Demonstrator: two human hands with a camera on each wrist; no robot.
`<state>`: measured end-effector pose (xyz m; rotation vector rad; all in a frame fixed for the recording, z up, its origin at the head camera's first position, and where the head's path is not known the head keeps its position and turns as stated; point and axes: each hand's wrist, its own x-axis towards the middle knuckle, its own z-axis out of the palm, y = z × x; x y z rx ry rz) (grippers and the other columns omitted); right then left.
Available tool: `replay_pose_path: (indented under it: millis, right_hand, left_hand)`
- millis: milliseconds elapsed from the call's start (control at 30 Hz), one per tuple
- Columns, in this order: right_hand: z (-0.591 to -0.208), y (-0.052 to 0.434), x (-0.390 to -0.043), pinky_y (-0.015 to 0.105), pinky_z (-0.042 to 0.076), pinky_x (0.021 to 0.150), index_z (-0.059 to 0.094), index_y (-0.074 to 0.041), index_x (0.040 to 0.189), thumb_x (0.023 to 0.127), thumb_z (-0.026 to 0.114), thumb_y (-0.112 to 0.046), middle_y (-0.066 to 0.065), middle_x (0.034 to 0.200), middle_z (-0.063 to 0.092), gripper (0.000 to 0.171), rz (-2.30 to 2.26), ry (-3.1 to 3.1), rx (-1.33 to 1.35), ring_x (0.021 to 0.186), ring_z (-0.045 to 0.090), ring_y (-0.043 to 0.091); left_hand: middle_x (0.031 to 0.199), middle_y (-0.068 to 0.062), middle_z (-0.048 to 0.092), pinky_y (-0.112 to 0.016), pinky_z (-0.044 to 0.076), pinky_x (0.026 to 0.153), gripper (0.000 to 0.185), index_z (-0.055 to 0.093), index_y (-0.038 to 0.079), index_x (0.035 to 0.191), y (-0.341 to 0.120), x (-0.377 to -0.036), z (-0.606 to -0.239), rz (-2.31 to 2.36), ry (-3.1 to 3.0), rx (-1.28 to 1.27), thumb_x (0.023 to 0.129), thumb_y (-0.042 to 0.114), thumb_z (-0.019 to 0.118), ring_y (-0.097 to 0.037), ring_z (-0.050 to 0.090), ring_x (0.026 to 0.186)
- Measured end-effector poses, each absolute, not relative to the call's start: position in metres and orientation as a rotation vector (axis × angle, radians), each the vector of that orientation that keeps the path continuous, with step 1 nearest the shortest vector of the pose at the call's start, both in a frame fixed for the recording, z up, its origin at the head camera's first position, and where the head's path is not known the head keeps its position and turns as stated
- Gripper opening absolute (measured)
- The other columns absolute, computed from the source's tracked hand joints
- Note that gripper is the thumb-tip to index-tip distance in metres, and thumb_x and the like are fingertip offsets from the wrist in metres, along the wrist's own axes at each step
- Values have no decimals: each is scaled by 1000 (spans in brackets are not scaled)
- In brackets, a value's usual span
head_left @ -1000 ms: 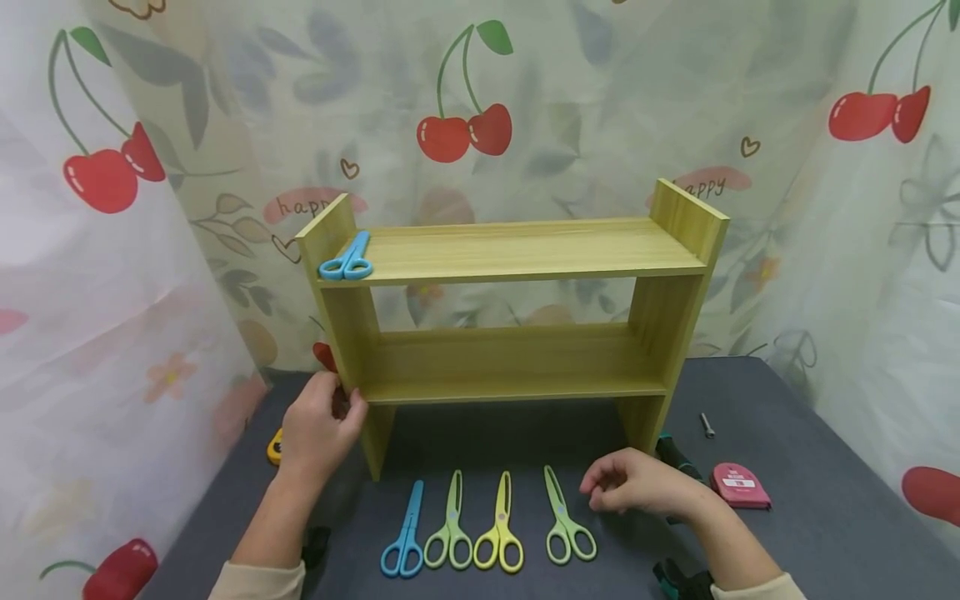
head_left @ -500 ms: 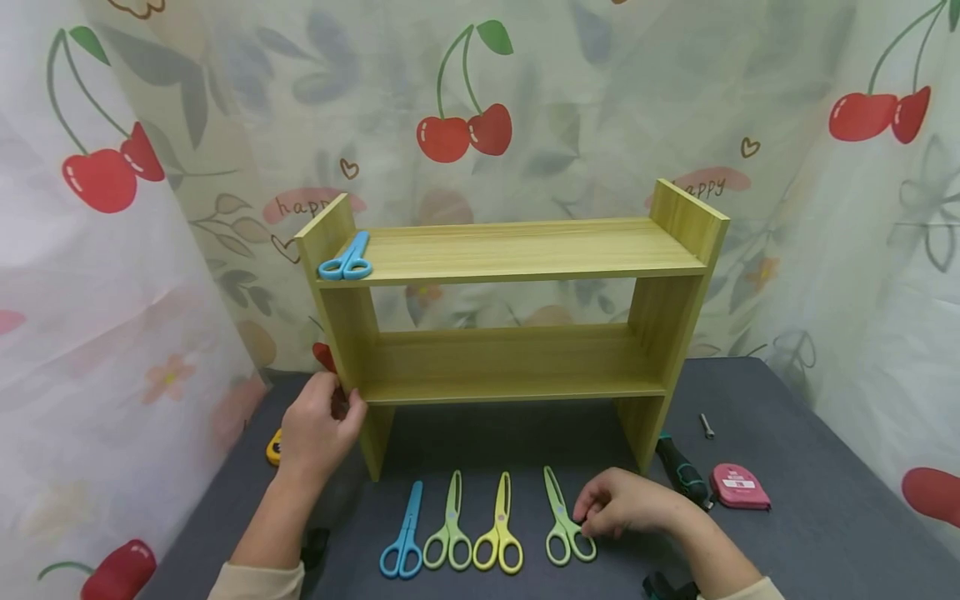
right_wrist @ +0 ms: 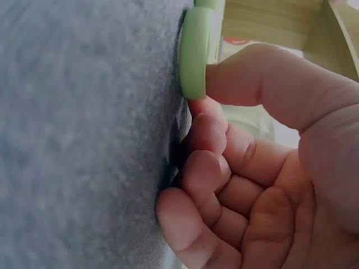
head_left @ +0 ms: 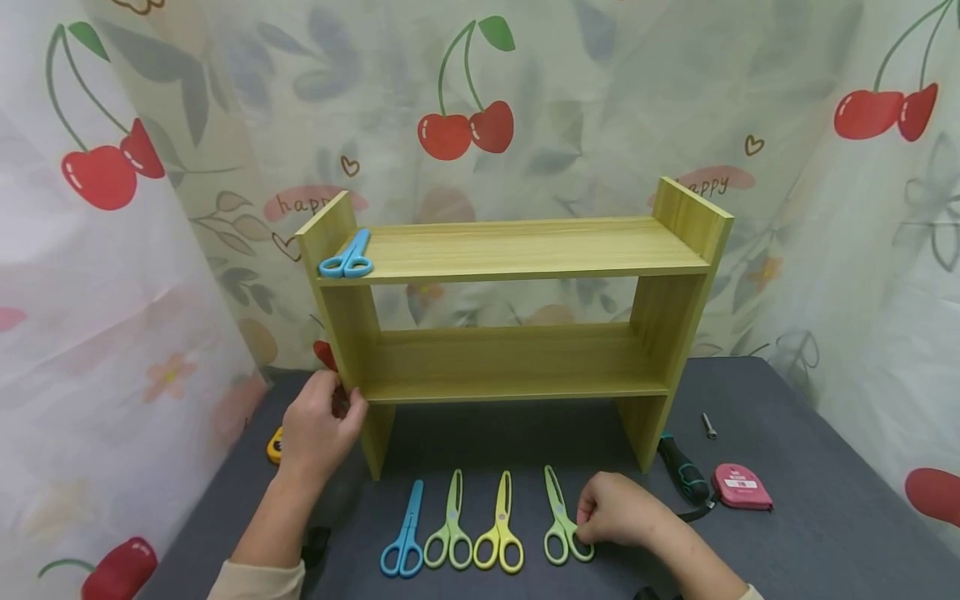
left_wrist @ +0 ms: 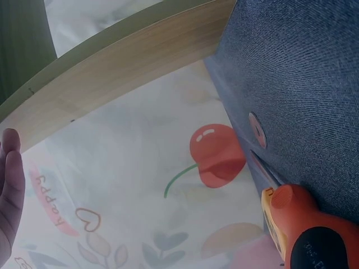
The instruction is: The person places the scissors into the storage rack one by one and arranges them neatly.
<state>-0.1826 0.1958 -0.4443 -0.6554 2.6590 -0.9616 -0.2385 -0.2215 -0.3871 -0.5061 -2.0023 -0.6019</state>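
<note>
Along the front of the table lie blue scissors (head_left: 402,542), green scissors (head_left: 450,533), yellow scissors (head_left: 501,533) and, further right, a second pair of green scissors (head_left: 558,525). My right hand (head_left: 622,510) pinches the right handle loop of that second green pair; the right wrist view has the thumb on the green loop (right_wrist: 195,53), an index fingertip under it. My left hand (head_left: 318,425) grips the left upright of a wooden shelf (head_left: 517,360), thumb at its front edge and fingers on the outer side. Another pair of blue scissors (head_left: 347,255) rests on the top board's left end.
Right of the shelf lie a dark-handled screwdriver (head_left: 682,471), a pink tape measure (head_left: 741,486) and a small metal piece (head_left: 708,426). At the left is a yellow-orange tape measure (head_left: 274,447), partly hidden by my arm. Cherry-print curtains (head_left: 585,108) surround the table.
My right hand has moved left and down onto the right-hand green scissors, and its thumb and finger now hold the handle loop. My left hand stays at the shelf's upright.
</note>
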Motion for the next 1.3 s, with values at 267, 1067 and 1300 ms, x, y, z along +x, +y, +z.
replay_pose_path:
  millis: [267, 1067, 1300]
  right_hand:
    - [-442, 199, -186, 24, 36, 47, 66, -20, 61, 63, 72, -9, -19, 53, 50, 13, -928, 2752, -667, 49, 45, 4]
    - [-358, 238, -158, 25, 39, 52, 69, -15, 75, 73, 69, -4, -7, 63, 56, 11, -1069, 2691, -591, 55, 43, 7]
    - [-337, 255, -145, 28, 43, 55, 70, -9, 83, 78, 71, -4, -3, 70, 61, 7, -1147, 2647, -588, 61, 51, 9]
  left_hand:
    - [75, -12, 51, -35, 42, 51, 12, 56, 1, 88, -222, -237, -387, -608, -2013, -498, 86, 8, 65, -16, 46, 60]
    - [74, -11, 51, -35, 41, 50, 11, 56, 1, 87, -221, -238, -387, -600, -1998, -510, 86, 8, 65, -16, 46, 59]
    - [73, -10, 51, -34, 41, 49, 11, 56, 1, 87, -221, -238, -387, -607, -1981, -518, 85, 8, 64, -16, 46, 59]
